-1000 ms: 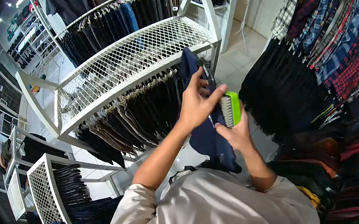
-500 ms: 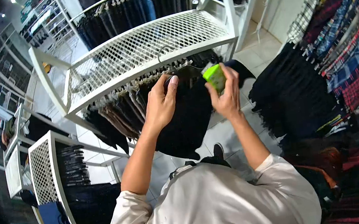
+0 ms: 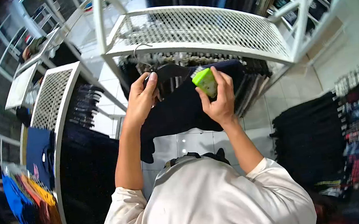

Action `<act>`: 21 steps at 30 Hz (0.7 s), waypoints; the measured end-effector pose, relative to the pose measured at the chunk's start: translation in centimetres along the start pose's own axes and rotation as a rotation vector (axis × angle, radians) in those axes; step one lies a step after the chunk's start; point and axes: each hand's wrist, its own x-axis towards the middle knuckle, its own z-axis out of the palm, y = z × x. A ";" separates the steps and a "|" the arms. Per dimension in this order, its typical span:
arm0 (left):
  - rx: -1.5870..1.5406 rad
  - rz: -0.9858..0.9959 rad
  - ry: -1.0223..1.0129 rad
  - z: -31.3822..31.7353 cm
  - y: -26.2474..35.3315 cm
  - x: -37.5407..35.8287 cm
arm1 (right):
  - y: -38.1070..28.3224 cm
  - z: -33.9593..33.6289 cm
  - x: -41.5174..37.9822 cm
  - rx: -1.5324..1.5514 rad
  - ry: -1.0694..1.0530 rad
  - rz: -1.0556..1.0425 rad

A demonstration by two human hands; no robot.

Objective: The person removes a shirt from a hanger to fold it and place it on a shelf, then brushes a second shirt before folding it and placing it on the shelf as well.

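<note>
The left hand (image 3: pixel 141 99) pinches the dark hanger (image 3: pixel 171 71) carrying the dark garment (image 3: pixel 175 113) before the white rack (image 3: pixel 205 30); the right hand (image 3: pixel 221 101) grips the green brush (image 3: pixel 204 81) over it (contact is unclear). Best keep the hanger steady, brush flat.

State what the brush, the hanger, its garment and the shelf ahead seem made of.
Brush: probably plastic, from its even, bright green body; bristles unclear.
Hanger: likely plastic, smooth and dark; its thin hook looks metal.
Garment: matt cloth, judging by its soft drape.
Shelf: apparently painted metal, given its open white mesh.
</note>
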 end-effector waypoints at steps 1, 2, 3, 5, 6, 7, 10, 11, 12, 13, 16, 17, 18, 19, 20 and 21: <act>-0.022 -0.018 0.018 -0.9 0.0 -0.8 | 0.5 0.9 0.5 0.019 0.028 0.033; -0.001 0.004 0.056 -2.0 -0.1 -1.4 | 1.8 1.9 0.8 -0.007 0.072 0.100; -0.017 0.007 0.088 -3.2 -0.2 -2.2 | 3.8 2.9 0.6 -0.031 0.112 0.167; 0.039 -0.042 0.250 -5.2 -0.9 -3.9 | 8.1 5.0 -0.7 -0.103 0.159 0.373; 0.053 -0.020 0.286 -6.3 -1.6 -4.8 | 8.1 5.2 -0.6 -0.075 0.153 0.394; 0.005 -0.039 0.326 -7.1 -2.0 -5.8 | 7.1 5.2 -0.1 -0.047 0.150 0.412; -0.017 -0.044 0.439 -8.0 -3.0 -8.2 | 1.0 6.4 1.0 0.200 0.048 0.235; 0.014 -0.046 0.487 -7.9 -2.9 -9.1 | -1.5 6.9 1.1 0.321 -0.035 0.164; 0.038 -0.031 0.518 -7.8 -3.2 -9.7 | -3.8 7.4 1.0 0.426 -0.099 0.059; 0.063 -0.015 0.548 -7.7 -3.5 -10.3 | -5.6 8.0 0.8 0.531 -0.160 -0.046; 0.119 -0.068 0.670 -6.9 -2.7 -12.9 | -6.8 10.5 0.5 0.599 -0.271 -0.182; 0.118 -0.072 0.713 -7.0 -2.7 -13.8 | -6.1 11.8 0.6 0.591 -0.240 -0.137; 0.094 -0.070 0.743 -7.2 -2.7 -14.9 | -5.0 13.4 0.3 0.576 -0.202 -0.017; 0.068 -0.067 0.773 -7.5 -2.8 -16.0 | -3.9 14.9 0.0 0.557 -0.166 0.101; 0.076 -0.083 0.817 -8.0 -3.2 -16.9 | -2.4 15.9 -0.3 0.490 -0.193 0.164; 0.074 -0.086 0.843 -7.9 -3.4 -17.7 | -2.1 15.9 0.2 0.419 -0.221 0.228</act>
